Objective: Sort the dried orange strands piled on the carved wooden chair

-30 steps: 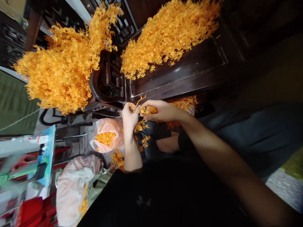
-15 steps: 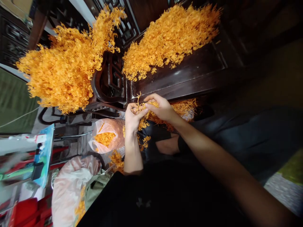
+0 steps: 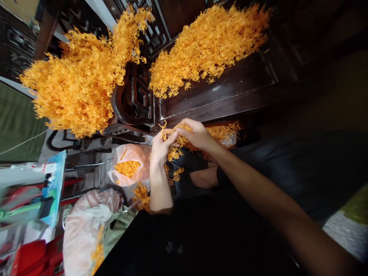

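Hands point(image 3: 160, 148) around partly hidden orange strands point(image 3: 181, 141)

Orange strands point(image 3: 163, 125) partly hidden by fingers point(image 3: 172, 137), pale bag point(image 3: 79, 235) cut off at bottom edge, green item point(image 3: 21, 209) blurred

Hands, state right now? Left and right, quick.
Left hand: closed, holding orange strands.
Right hand: closed, fingers curled on orange strands; whether same piece, can't tell.

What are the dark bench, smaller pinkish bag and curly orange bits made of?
Dark bench: probably glossy wood; it has carved openings and shiny highlights.
Smaller pinkish bag: seemingly thin plastic, crumpled and partly see-through.
Curly orange bits: hard to tell; maybe matt, bendy plastic or foam, since strands curl without shining.
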Demonstrator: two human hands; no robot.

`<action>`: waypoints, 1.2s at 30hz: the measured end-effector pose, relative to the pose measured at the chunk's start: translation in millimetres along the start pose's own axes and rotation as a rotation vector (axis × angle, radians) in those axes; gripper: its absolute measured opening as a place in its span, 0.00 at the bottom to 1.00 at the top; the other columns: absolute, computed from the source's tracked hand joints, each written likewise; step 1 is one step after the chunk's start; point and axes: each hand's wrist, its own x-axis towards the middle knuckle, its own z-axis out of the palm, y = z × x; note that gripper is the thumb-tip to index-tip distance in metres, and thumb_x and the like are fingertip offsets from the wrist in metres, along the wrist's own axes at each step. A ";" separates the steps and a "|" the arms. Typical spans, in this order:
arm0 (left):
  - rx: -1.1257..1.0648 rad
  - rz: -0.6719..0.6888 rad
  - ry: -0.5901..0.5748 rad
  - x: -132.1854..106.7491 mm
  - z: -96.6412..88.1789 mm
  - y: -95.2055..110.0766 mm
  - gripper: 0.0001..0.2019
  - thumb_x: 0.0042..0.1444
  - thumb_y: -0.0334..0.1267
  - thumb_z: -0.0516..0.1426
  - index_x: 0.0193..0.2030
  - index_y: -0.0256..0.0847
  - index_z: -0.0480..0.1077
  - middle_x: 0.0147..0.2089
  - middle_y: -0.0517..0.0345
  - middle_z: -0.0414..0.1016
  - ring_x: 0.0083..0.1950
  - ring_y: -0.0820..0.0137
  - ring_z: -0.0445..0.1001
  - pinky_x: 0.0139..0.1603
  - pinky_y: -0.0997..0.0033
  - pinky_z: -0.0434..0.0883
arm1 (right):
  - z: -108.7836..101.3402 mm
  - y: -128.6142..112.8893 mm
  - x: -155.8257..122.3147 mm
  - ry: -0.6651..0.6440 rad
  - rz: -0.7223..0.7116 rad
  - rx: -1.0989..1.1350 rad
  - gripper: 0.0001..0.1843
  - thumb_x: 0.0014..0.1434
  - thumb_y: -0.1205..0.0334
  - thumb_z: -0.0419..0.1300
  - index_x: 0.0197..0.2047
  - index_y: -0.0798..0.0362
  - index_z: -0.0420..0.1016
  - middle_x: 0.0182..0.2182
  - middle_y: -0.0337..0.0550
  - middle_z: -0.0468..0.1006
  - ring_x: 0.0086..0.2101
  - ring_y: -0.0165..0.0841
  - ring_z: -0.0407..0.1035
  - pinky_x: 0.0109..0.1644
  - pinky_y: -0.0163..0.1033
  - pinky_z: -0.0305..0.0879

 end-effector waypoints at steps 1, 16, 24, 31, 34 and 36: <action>0.011 0.014 0.013 -0.1 0.7 -1.2 0.18 0.45 0.47 0.74 0.33 0.38 0.75 0.30 0.62 0.76 0.29 0.76 0.75 0.29 0.75 0.77 | 1.7 -0.7 -1.4 0.005 0.005 -0.015 0.13 0.62 0.51 0.60 0.38 0.53 0.77 0.37 0.44 0.82 0.39 0.37 0.74 0.48 0.43 0.69; 0.072 0.053 0.092 -13.0 -22.9 4.0 0.15 0.46 0.42 0.74 0.32 0.38 0.75 0.29 0.60 0.80 0.22 0.78 0.72 0.24 0.77 0.69 | -47.5 2.7 9.2 0.163 0.127 0.342 0.17 0.59 0.48 0.68 0.40 0.52 0.73 0.43 0.48 0.80 0.32 0.30 0.72 0.29 0.36 0.72; -0.021 0.136 0.077 -2.9 -7.9 11.4 0.18 0.45 0.43 0.74 0.28 0.39 0.70 0.30 0.60 0.80 0.24 0.77 0.73 0.25 0.77 0.69 | -7.8 -17.7 -5.0 -0.207 0.211 0.090 0.20 0.65 0.45 0.61 0.41 0.55 0.80 0.22 0.36 0.70 0.20 0.25 0.59 0.22 0.33 0.54; -0.210 0.259 0.364 -6.4 -27.6 18.3 0.26 0.35 0.39 0.77 0.25 0.40 0.62 0.30 0.65 0.78 0.28 0.77 0.76 0.31 0.77 0.74 | -53.8 5.3 8.7 0.353 0.261 0.029 0.14 0.66 0.53 0.62 0.35 0.55 0.70 0.28 0.41 0.75 0.21 0.24 0.66 0.24 0.32 0.60; -0.194 0.249 0.374 -5.5 -20.9 19.2 0.24 0.38 0.42 0.77 0.27 0.40 0.65 0.31 0.63 0.78 0.29 0.75 0.78 0.33 0.75 0.76 | -43.7 -1.8 5.5 0.210 0.245 0.174 0.11 0.62 0.57 0.65 0.38 0.54 0.70 0.37 0.46 0.81 0.27 0.28 0.73 0.25 0.33 0.67; -0.173 0.228 0.352 -4.1 -12.0 16.4 0.22 0.40 0.43 0.76 0.29 0.39 0.68 0.32 0.60 0.80 0.31 0.74 0.80 0.34 0.74 0.78 | -26.5 -11.3 0.8 0.072 0.225 0.179 0.09 0.62 0.57 0.65 0.40 0.54 0.74 0.33 0.44 0.81 0.26 0.29 0.72 0.24 0.33 0.67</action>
